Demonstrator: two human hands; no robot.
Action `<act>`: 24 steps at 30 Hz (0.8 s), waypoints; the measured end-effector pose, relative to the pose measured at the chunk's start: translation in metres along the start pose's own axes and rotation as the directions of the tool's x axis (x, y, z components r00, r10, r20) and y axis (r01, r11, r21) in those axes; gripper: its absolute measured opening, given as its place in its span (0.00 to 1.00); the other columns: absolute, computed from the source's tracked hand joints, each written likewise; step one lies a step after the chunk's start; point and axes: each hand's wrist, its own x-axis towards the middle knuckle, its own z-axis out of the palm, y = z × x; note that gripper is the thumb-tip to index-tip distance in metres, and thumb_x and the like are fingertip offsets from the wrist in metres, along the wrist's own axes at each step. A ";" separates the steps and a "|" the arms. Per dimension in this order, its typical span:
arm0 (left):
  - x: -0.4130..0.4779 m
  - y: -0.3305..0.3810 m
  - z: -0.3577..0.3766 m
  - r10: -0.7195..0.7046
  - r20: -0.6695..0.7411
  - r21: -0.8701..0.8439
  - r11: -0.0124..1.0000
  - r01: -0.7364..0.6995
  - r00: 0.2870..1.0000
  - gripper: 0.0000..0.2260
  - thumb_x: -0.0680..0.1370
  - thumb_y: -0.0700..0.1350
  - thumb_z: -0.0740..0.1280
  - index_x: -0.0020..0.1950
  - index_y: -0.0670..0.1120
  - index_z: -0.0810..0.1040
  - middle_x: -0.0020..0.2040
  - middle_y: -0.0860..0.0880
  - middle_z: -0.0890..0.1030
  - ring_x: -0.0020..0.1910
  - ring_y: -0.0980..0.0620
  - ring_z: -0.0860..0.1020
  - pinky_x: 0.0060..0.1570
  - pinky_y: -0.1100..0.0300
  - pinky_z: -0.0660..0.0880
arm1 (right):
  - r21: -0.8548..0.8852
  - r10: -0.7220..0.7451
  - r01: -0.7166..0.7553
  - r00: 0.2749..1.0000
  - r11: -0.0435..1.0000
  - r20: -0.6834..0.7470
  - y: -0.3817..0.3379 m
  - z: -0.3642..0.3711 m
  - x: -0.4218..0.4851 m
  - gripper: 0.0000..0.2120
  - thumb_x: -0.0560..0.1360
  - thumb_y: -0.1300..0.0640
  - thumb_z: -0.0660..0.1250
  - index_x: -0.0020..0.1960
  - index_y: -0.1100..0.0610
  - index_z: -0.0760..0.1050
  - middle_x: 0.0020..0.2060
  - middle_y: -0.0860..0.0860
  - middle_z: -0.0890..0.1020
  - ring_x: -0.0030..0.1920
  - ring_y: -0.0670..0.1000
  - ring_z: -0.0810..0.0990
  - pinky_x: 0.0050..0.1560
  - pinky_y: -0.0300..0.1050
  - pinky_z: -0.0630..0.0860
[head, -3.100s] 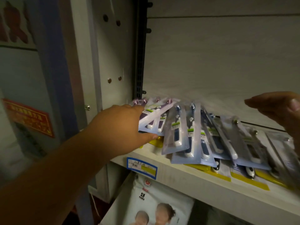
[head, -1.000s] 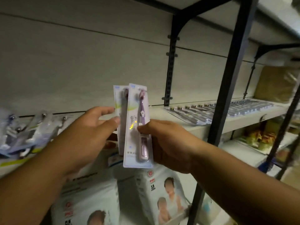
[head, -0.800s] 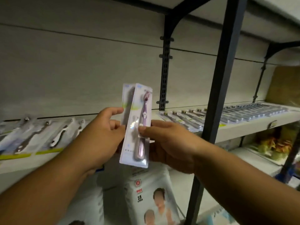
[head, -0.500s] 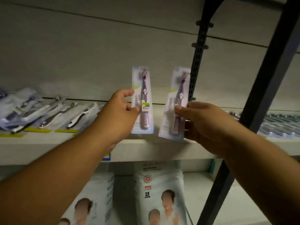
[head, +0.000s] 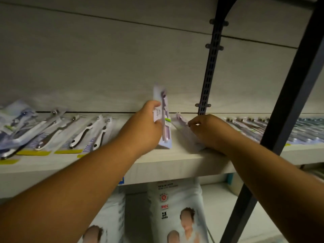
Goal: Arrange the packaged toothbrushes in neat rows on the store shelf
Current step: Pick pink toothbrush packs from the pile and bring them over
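My left hand [head: 145,127] grips a purple packaged toothbrush [head: 164,118], which stands nearly upright with its lower edge on the white shelf [head: 157,163]. Just to its right, a second purple toothbrush pack [head: 181,123] lies almost flat on the shelf, and my right hand [head: 208,132] pinches it at its right side. The two packs are a little apart. Further right, past the dark post, several toothbrush packs [head: 252,125] lie in a tidy overlapping row.
Several carded white-handled items [head: 82,135] lie fanned out on the shelf's left half. A dark slanted upright [head: 280,120] crosses the right side, and a slotted bracket strip [head: 208,72] runs up the back wall. White bags printed with faces [head: 177,213] stand on the shelf below.
Both hands have come down from the air onto the shelf. The right pack has been laid nearly flat, and the left pack now stands on the shelf beside it.
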 end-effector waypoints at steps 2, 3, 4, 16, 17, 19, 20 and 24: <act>-0.005 0.000 -0.001 0.039 0.013 0.074 0.996 -0.040 0.999 0.15 0.82 0.47 0.61 0.68 0.58 0.73 0.59 0.54 0.79 0.44 0.51 0.79 0.36 0.60 0.73 | -0.049 -0.006 0.006 1.000 0.999 0.008 0.003 0.002 -0.004 0.15 0.83 0.49 0.58 0.62 0.47 0.81 0.54 0.51 0.85 0.48 0.52 0.82 0.57 0.49 0.79; -0.006 0.000 -0.002 0.032 0.022 0.078 0.996 -0.034 0.999 0.14 0.82 0.46 0.60 0.66 0.58 0.75 0.59 0.54 0.79 0.43 0.53 0.80 0.33 0.63 0.75 | -0.088 -0.017 0.018 1.000 0.996 0.016 0.006 0.003 -0.006 0.16 0.83 0.46 0.58 0.62 0.48 0.81 0.55 0.51 0.84 0.49 0.52 0.82 0.58 0.50 0.79; -0.007 -0.001 -0.003 0.017 0.044 0.069 0.997 -0.020 0.999 0.14 0.82 0.46 0.59 0.66 0.57 0.76 0.59 0.54 0.79 0.41 0.54 0.82 0.31 0.63 0.78 | -0.126 -0.029 0.032 0.999 0.991 0.020 0.009 0.003 -0.009 0.17 0.83 0.44 0.57 0.62 0.48 0.81 0.55 0.52 0.84 0.50 0.52 0.81 0.59 0.51 0.78; -0.019 0.015 -0.006 -0.021 0.183 0.349 0.936 -0.045 0.983 0.13 0.82 0.52 0.58 0.63 0.53 0.76 0.57 0.50 0.79 0.48 0.52 0.78 0.50 0.53 0.78 | -0.129 -0.328 0.331 0.944 0.935 0.039 0.042 0.005 -0.044 0.21 0.83 0.46 0.51 0.67 0.48 0.78 0.63 0.50 0.79 0.60 0.51 0.77 0.62 0.51 0.74; -0.019 0.015 -0.006 -0.023 0.192 0.376 0.925 -0.052 0.981 0.14 0.82 0.53 0.58 0.64 0.53 0.76 0.57 0.50 0.79 0.49 0.51 0.78 0.51 0.52 0.78 | -0.150 -0.325 0.324 0.946 0.934 0.023 0.044 0.008 -0.045 0.24 0.82 0.43 0.48 0.70 0.46 0.75 0.64 0.49 0.79 0.60 0.51 0.76 0.62 0.52 0.74; -0.019 0.015 -0.005 -0.033 0.221 0.428 0.901 -0.067 0.975 0.15 0.82 0.55 0.58 0.64 0.53 0.76 0.60 0.50 0.79 0.51 0.52 0.77 0.53 0.52 0.77 | -0.203 -0.311 0.301 0.950 0.932 -0.017 0.047 0.012 -0.049 0.24 0.83 0.43 0.47 0.74 0.43 0.70 0.67 0.48 0.78 0.58 0.50 0.74 0.61 0.51 0.73; -0.019 0.014 -0.004 -0.039 0.239 0.451 0.889 -0.075 0.970 0.16 0.81 0.56 0.58 0.66 0.55 0.75 0.63 0.51 0.78 0.54 0.52 0.77 0.54 0.53 0.76 | -0.219 -0.309 0.295 0.951 0.930 -0.031 0.049 0.013 -0.051 0.22 0.84 0.44 0.47 0.74 0.43 0.69 0.69 0.48 0.77 0.58 0.50 0.73 0.61 0.50 0.72; -0.018 0.011 0.000 -0.029 0.311 0.552 0.820 -0.155 0.950 0.21 0.79 0.61 0.57 0.71 0.62 0.69 0.71 0.56 0.70 0.66 0.52 0.68 0.56 0.57 0.68 | -0.275 -0.288 0.265 0.957 0.924 -0.043 0.048 0.015 -0.053 0.25 0.82 0.43 0.42 0.69 0.45 0.71 0.65 0.48 0.77 0.55 0.51 0.72 0.59 0.50 0.70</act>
